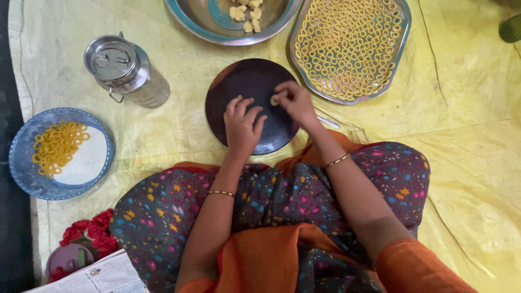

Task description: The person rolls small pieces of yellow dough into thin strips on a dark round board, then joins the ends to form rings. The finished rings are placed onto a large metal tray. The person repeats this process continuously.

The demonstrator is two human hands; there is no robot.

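A round dark wooden board (244, 81) lies on the yellow sheet in front of my knees. My left hand (242, 125) rests on the board's near part, fingers spread and curled, with nothing seen in it. My right hand (293, 101) hovers over the board's right side and pinches a small pale-yellow dough piece (274, 100) between thumb and fingers. Beyond the board a steel bowl (190, 24) holds a few dough lumps (247, 13). To its right an oval steel tray (402, 38) is filled with several thin dough rings (347, 46).
A steel lidded can (125, 70) lies at the left. A blue plate (27, 179) with more rings (57, 146) on white cloth sits at the far left. Red flowers (89, 233), a purple lid (68, 260) and a newspaper (103, 276) are at the lower left.
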